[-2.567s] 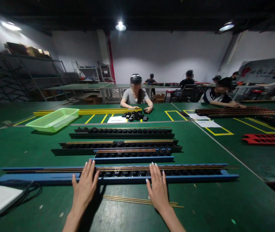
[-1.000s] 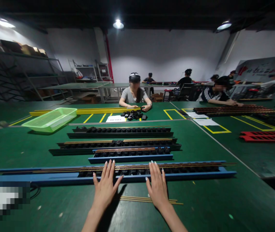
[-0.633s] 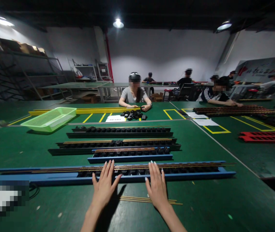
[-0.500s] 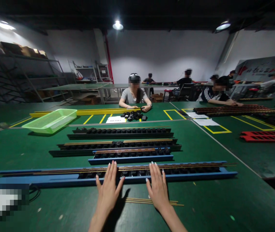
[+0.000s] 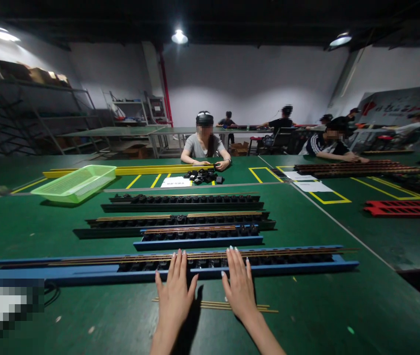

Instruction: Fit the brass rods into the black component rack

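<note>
Lower centre of the frame: the left hand (image 5: 175, 291) and the right hand (image 5: 237, 288) are laid flat, palms down, side by side on the green table (image 5: 324, 315). The grip of each is wide, with the fingers stretched out and nothing enclosed. The fingertips are rested on the near wall of the long blue rail (image 5: 298, 267), which runs across the lower middle of the frame. Thin brass rods (image 5: 287, 253) lie along the top of the rail, and black clips (image 5: 139, 267) are seated in its channel.

Judged hazards:
- **Rail:** it may be slid away or skewed if uneven pressure is put on it by the two hands.
- **Brass rods:** being slender and apparently unclamped, they may be rolled out of line or bent under the fingertips.
- **Loose rods:** a few loose rods (image 5: 210, 304) lie on the table between the hands and partly under the right palm. They could be dragged, scattered or kinked by a sideways movement of the wrist.
- **Short blue rail:** the short blue rail (image 5: 195, 242) lies just behind, so the long rail could be knocked against it by a hard push.
</note>
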A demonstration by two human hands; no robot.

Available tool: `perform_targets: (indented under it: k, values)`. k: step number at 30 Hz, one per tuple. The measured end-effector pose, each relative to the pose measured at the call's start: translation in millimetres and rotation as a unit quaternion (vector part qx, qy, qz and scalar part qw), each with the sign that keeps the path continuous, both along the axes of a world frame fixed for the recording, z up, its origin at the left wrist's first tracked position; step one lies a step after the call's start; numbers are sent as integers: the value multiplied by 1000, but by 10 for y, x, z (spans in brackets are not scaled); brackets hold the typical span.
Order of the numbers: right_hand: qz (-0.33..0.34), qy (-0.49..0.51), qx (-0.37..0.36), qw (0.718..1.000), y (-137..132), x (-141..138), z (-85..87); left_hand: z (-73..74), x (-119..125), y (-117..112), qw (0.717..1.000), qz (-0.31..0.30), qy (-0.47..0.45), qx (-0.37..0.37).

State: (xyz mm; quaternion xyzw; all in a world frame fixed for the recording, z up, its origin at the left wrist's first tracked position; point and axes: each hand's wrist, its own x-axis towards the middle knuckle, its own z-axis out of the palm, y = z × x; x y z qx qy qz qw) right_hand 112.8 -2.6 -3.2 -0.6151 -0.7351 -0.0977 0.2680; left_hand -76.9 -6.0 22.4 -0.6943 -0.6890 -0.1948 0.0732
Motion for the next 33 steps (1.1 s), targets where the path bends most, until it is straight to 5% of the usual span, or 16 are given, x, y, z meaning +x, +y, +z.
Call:
perform_targets:
  k: [8, 20, 25, 33]
  values:
    - [0, 9, 2, 1000, -4, 0, 5, -56, 341, -34, 999, -31, 12, 12]
    - [9, 13, 2, 1000, -4, 6, 3, -15, 411, 1, 996, -36, 19, 75]
    - [9, 10, -3, 1000, 1, 18, -1, -84, 448, 8, 993, -83, 22, 76]
    - [9, 10, 1, 1000, -7, 7, 14, -64, 480, 11, 996, -68, -8, 65]
